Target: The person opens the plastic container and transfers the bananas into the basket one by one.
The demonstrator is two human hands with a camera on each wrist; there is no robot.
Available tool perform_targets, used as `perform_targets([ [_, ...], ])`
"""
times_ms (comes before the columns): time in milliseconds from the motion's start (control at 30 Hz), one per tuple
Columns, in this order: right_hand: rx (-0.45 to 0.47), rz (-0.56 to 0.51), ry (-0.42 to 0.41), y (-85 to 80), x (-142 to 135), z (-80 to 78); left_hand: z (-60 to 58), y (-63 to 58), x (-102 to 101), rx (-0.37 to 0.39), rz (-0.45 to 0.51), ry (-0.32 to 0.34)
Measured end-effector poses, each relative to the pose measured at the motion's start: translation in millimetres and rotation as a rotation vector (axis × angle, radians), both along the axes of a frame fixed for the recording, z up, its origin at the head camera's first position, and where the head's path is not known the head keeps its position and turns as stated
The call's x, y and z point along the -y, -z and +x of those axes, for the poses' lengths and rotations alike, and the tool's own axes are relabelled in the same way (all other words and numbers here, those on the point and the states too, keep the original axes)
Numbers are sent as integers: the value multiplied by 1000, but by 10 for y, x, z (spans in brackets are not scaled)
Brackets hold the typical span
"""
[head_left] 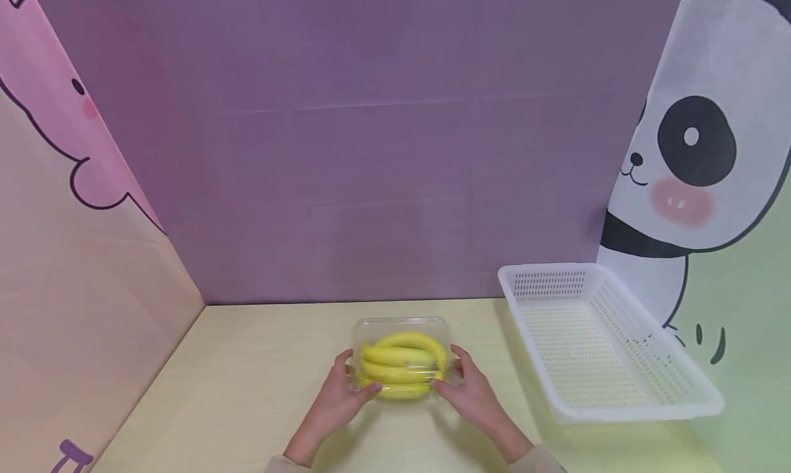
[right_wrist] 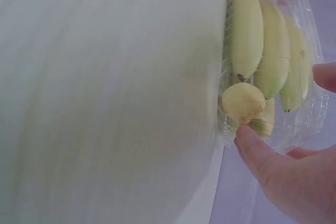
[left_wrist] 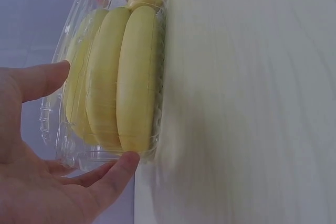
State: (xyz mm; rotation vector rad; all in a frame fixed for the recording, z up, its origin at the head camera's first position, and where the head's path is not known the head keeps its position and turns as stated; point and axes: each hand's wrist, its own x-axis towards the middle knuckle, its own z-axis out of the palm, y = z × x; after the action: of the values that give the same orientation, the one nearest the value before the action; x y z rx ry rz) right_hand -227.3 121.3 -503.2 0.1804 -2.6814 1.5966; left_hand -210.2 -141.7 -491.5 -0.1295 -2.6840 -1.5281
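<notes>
A clear plastic clamshell box (head_left: 402, 327) with several yellow bananas (head_left: 398, 375) inside is at the middle of the table. Its lid is down over the fruit. My left hand (head_left: 338, 399) grips the box's left end, thumb on the near upper edge and fingers along the side. On the opposite end my right hand (head_left: 471, 395) holds it the same way. In the left wrist view the bananas (left_wrist: 107, 77) lie side by side behind the clear wall, with a fingertip low at the corner. The right wrist view shows a banana's stem end (right_wrist: 243, 102) near my fingertip.
A white perforated plastic basket (head_left: 636, 414) stands to the right on the pale wooden table (head_left: 247, 363). A purple cloth backdrop (head_left: 371, 150) rises behind the table. Side panels with a pink cartoon figure and a panda (head_left: 698, 212) flank it.
</notes>
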Motion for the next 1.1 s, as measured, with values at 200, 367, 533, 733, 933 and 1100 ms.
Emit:
perform_targets([
  [200, -16, 25, 4, -44, -41, 25, 4, -9, -36, 13, -13, 0],
  [367, -21, 24, 4, -47, -85, 36, 1, -9, -61, 20, -19, 1],
  [533, -8, 9, 11, -34, -127, 34, 3, -27, -85, 7, -14, 17],
  [733, -7, 8, 18, -44, -165, 45, 9, -30, -122, 10, -14, 14],
  [933, 7, 1, 24, -65, -198, 68, 35, -23, -159, 13, -12, 11],
  [1100, 16, -4, 36, -74, -216, 100, 64, -19, -179, 24, -5, 17],
])
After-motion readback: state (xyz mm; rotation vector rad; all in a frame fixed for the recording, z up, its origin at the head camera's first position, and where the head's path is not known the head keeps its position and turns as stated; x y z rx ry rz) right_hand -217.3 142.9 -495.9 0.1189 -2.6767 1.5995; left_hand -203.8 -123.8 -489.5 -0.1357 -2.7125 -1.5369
